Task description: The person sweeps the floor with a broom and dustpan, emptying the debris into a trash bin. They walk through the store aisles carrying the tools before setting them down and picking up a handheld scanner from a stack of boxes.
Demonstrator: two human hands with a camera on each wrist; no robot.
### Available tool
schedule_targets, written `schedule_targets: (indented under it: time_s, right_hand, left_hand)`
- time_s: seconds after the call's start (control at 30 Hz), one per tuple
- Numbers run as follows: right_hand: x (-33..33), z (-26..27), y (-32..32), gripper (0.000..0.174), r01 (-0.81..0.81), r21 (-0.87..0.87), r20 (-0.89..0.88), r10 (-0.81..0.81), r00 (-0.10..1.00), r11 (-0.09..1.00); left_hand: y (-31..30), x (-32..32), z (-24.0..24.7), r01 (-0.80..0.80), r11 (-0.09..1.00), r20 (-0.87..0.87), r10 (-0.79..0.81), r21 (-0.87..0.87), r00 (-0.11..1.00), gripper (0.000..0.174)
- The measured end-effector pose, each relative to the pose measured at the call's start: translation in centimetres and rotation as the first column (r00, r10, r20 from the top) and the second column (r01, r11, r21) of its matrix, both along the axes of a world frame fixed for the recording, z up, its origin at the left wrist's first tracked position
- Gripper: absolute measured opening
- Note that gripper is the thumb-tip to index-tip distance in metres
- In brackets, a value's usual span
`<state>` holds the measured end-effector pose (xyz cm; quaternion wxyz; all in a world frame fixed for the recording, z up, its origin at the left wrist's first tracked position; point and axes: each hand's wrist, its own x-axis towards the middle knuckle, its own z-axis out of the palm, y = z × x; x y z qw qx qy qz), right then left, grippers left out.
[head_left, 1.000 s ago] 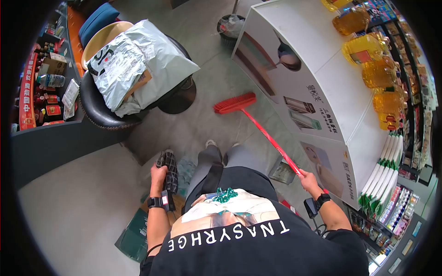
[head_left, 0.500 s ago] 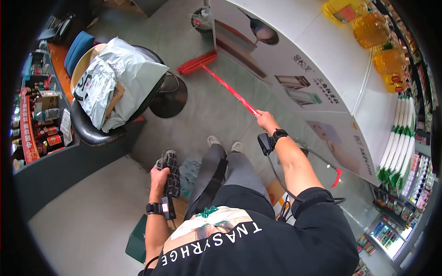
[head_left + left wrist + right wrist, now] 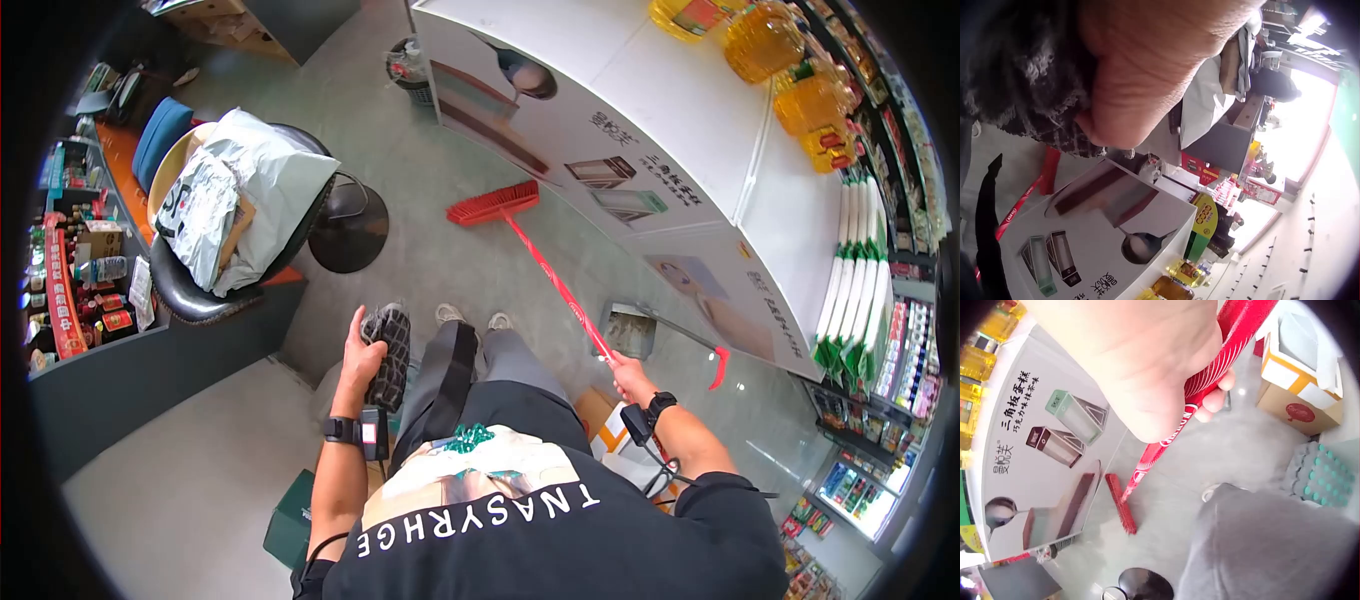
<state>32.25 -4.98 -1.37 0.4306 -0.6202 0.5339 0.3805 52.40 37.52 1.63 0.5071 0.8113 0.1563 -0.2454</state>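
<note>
The right hand (image 3: 634,380) grips the red broom handle (image 3: 565,292), its fingers curled round it in the right wrist view too (image 3: 1147,369). The red bristle head (image 3: 493,203) lies on the grey floor in front of the shoes. At the left, the left hand (image 3: 358,362) holds a dark checkered cloth item (image 3: 388,350), thumb across it and some fingers extended along its side. In the left wrist view the fuzzy dark cloth (image 3: 1022,75) lies against the palm. A dustpan (image 3: 630,332) with a long, red-ended handle stands on the floor right of the broom handle.
A black stool (image 3: 190,297) bears grey plastic parcels (image 3: 262,170) at the left. Along the right runs a white display counter (image 3: 690,130) with oil bottles (image 3: 762,42). A waste basket (image 3: 420,92) stands beyond the broom. Open boxes (image 3: 598,415) sit beside the right leg.
The right hand and broom have come back toward the body, the bristles swinging right and nearer after an earlier reach left. The left hand's fingers have straightened somewhat on the cloth item.
</note>
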Motion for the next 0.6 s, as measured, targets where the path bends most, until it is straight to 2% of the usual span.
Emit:
schedule_targets:
  time_s: [0.03, 0.07, 0.1, 0.2, 0.23, 0.27, 0.37, 0.4, 0.43, 0.47, 0.53, 0.57, 0.6]
  right_hand:
    - [-1.0, 0.7, -0.1, 0.036, 0.037, 0.023, 0.003, -0.037, 0.999, 0.999]
    - [-1.6, 1.4, -0.6, 0.042, 0.065, 0.087, 0.02, -0.067, 0.998, 0.994]
    - [-2.2, 2.2, -1.4, 0.049, 0.079, 0.209, 0.07, -0.095, 0.993, 0.975]
    - [-2.0, 7.7, -2.0, 0.064, 0.114, 0.353, 0.062, -0.144, 0.988, 0.929]
    - [-2.2, 9.4, -2.2, 0.066, 0.14, 0.405, 0.044, -0.172, 0.984, 0.903]
    - [-2.5, 10.9, -2.6, 0.069, 0.162, 0.456, 0.029, -0.196, 0.98, 0.875]
    - [-4.2, 14.0, -3.4, 0.068, 0.315, 0.585, 0.158, -0.486, 0.859, 0.747]
    - [-4.1, 15.5, -3.5, 0.061, 0.328, 0.598, 0.193, -0.528, 0.827, 0.731]
    - [-3.7, 17.2, -3.4, 0.057, 0.299, 0.622, 0.225, -0.53, 0.817, 0.724]
    - [-2.8, 18.7, -3.1, 0.054, 0.266, 0.643, 0.259, -0.531, 0.807, 0.718]
    - [-0.2, 21.6, -2.0, 0.048, 0.171, 0.663, 0.362, -0.512, 0.779, 0.729]
    - [1.5, 22.3, -1.1, 0.046, 0.111, 0.659, 0.428, -0.491, 0.759, 0.744]
    - [3.0, 21.8, -0.6, 0.047, 0.03, 0.681, 0.504, -0.498, 0.705, 0.732]
  left_hand:
    - [-1.1, 0.6, 0.8, 0.036, 0.999, 0.031, -0.036, 0.012, 0.999, 0.074]
    - [-1.9, 1.2, 1.9, 0.072, 0.997, -0.083, -0.073, -0.01, 0.994, 0.076]
    - [-2.7, 1.6, 2.3, 0.088, 0.996, -0.078, -0.089, -0.02, 0.993, 0.075]
    - [-4.0, 2.9, 0.4, 0.194, 0.973, 0.11, -0.18, -0.127, 0.977, 0.074]
    - [-5.8, 3.4, 2.5, 0.187, 0.97, 0.082, -0.176, -0.153, 0.981, 0.067]
    - [-6.8, 3.9, 3.0, 0.246, 0.955, 0.104, -0.231, -0.165, 0.967, 0.057]
    - [-9.3, 5.1, 3.9, 0.41, 0.901, 0.167, -0.387, -0.14, 0.907, 0.037]
    - [-10.2, 5.4, 4.2, 0.462, 0.881, 0.186, -0.439, -0.103, 0.879, 0.034]
    - [-11.1, 5.8, 4.8, 0.512, 0.856, 0.203, -0.491, -0.065, 0.847, 0.03]
    - [-12.6, 5.9, 6.7, 0.525, 0.849, 0.159, -0.511, -0.063, 0.845, 0.019]
    - [-15.3, 6.3, 8.2, 0.638, 0.769, 0.278, -0.607, -0.028, 0.744, 0.013]
    - [-16.6, 6.2, 9.1, 0.689, 0.725, 0.335, -0.648, -0.007, 0.684, 0.012]
    - [-18.1, 5.7, 11.3, 0.721, 0.689, 0.344, -0.696, 0.072, 0.631, 0.02]
